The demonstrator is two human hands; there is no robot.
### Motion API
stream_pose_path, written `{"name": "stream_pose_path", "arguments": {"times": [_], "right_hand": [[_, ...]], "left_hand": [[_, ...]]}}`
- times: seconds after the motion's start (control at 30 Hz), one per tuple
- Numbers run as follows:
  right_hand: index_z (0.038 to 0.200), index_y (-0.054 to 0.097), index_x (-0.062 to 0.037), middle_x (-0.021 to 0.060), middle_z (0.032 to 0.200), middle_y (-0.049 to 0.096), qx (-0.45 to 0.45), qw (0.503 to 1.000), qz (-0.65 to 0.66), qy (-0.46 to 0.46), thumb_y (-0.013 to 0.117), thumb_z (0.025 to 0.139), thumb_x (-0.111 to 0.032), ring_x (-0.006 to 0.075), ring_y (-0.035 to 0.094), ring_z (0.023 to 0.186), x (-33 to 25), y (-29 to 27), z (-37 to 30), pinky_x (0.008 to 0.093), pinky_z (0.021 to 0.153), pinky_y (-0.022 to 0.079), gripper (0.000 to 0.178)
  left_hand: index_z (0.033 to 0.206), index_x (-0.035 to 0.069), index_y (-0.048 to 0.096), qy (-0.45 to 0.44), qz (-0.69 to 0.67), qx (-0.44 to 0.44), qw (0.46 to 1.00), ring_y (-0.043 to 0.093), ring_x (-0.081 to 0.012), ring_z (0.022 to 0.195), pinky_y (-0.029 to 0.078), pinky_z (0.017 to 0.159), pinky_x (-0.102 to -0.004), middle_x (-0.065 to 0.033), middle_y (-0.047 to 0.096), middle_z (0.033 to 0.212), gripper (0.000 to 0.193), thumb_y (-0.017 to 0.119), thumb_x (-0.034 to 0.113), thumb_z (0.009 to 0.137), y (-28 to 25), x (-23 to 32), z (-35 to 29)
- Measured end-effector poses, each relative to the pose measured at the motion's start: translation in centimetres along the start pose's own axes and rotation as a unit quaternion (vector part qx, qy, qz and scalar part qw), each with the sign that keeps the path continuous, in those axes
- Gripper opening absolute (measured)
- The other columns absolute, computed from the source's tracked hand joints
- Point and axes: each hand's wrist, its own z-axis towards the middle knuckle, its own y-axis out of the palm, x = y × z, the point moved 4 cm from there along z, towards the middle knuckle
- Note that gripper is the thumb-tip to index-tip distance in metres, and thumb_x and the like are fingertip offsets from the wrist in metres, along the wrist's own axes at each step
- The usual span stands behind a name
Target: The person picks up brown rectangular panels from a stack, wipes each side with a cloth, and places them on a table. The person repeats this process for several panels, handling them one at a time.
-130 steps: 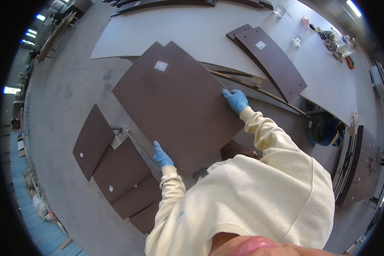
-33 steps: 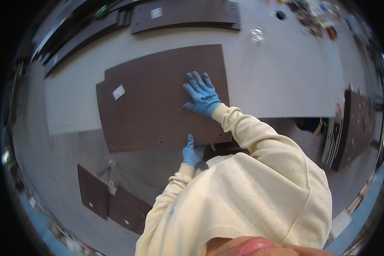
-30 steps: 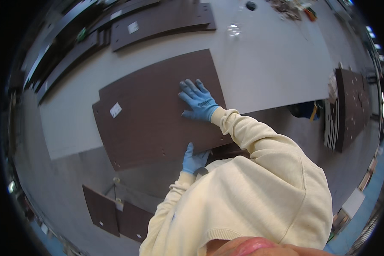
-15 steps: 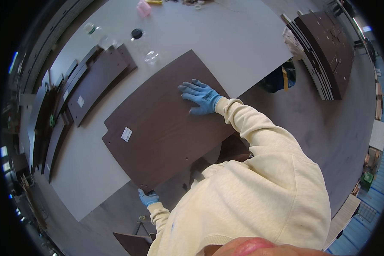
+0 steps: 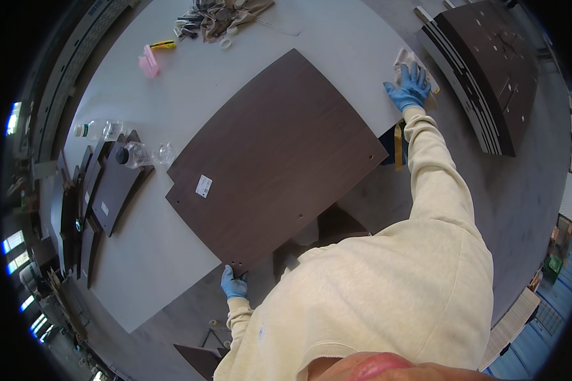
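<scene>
Brown board on table; left hand at board corner, right hand at cloth

The brown board (image 5: 276, 152) lies on the table (image 5: 146, 273), projecting past its near edge. A white label (image 5: 203, 186) sits on its upper face. The left hand (image 5: 235, 284), gloved in blue, touches the board's corner just outside the table's near edge; its thumb shows, but its fingers are partly hidden, so firmness of grip cannot be told. The right hand (image 5: 410, 92), also gloved, is wide open, fingers spread over a pale cloth (image 5: 404, 58) at the table's near right corner; no grasp is evident. Two clear bottles (image 5: 102, 130) and curved boards (image 5: 115, 190) occupy the table's left part. A board stack (image 5: 483, 76) stands beyond the table's right edge.
</scene>
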Motion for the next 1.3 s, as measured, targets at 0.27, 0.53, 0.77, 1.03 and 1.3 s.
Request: {"name": "stream_pose_path", "arguments": {"times": [0.27,0.53,0.77,1.03,1.3], "right_hand": [[0.118,0.073,-0.0156,0.0174,0.112,0.074,-0.115,0.979,0.125,0.117,0.057,0.098,-0.045,0.0412,0.070,0.105,4.0,1.7,-2.2,0.0527,0.094,0.054,0.039],[0.106,0.068,-0.0086,0.0151,0.085,0.070,0.040,0.903,0.390,-0.177,0.069,0.091,-0.018,0.0376,0.068,0.076,-18.5,-15.2,-12.3,0.0494,0.066,0.057,0.018],[0.136,0.061,-0.0129,0.0148,0.150,0.053,-0.075,0.746,0.403,-0.525,0.063,0.094,-0.034,0.0300,0.038,0.149,-38.9,-14.2,-29.1,0.0585,0.121,0.027,0.047],[0.128,0.063,-0.0058,0.0207,0.129,0.065,-0.083,0.930,0.260,-0.245,0.050,0.103,-0.031,0.0390,0.063,0.116,-32.0,-2.1,-5.6,0.0521,0.103,0.046,0.037],[0.144,0.055,-0.0069,0.0234,0.155,0.048,0.119,0.956,0.196,-0.182,0.040,0.106,-0.048,0.0399,0.045,0.144,-34.0,3.7,-0.5,0.0534,0.120,0.032,0.058]], "left_hand": [[0.114,0.019,0.067,-0.064,0.100,0.021,0.993,0.071,-0.0202,0.083,0.063,0.067,-0.0406,0.0004,0.074,0.102,0.017,0.069,0.027,0.100,2.0,2.7,-2.1],[0.117,0.019,0.065,-0.163,0.076,-0.070,0.981,0.071,-0.0200,0.095,0.061,0.069,-0.0353,0.0009,0.073,0.111,0.017,0.065,0.027,0.102,2.7,3.0,-3.0],[0.121,0.019,0.064,-0.175,0.037,-0.060,0.982,0.068,-0.0201,0.105,0.059,0.080,-0.0448,0.0007,0.072,0.114,0.021,0.064,0.027,0.102,3.5,2.1,-1.7],[0.118,0.018,0.064,-0.084,0.072,-0.020,0.994,0.070,-0.0178,0.093,0.059,0.069,-0.0376,0.0018,0.072,0.108,0.020,0.066,0.029,0.101,6.0,0.5,-1.7],[0.115,0.017,0.068,-0.035,0.082,0.017,0.996,0.069,-0.0125,0.088,0.057,0.064,-0.0316,0.0034,0.072,0.105,0.021,0.067,0.032,0.101,6.1,-0.1,-1.8]]}}
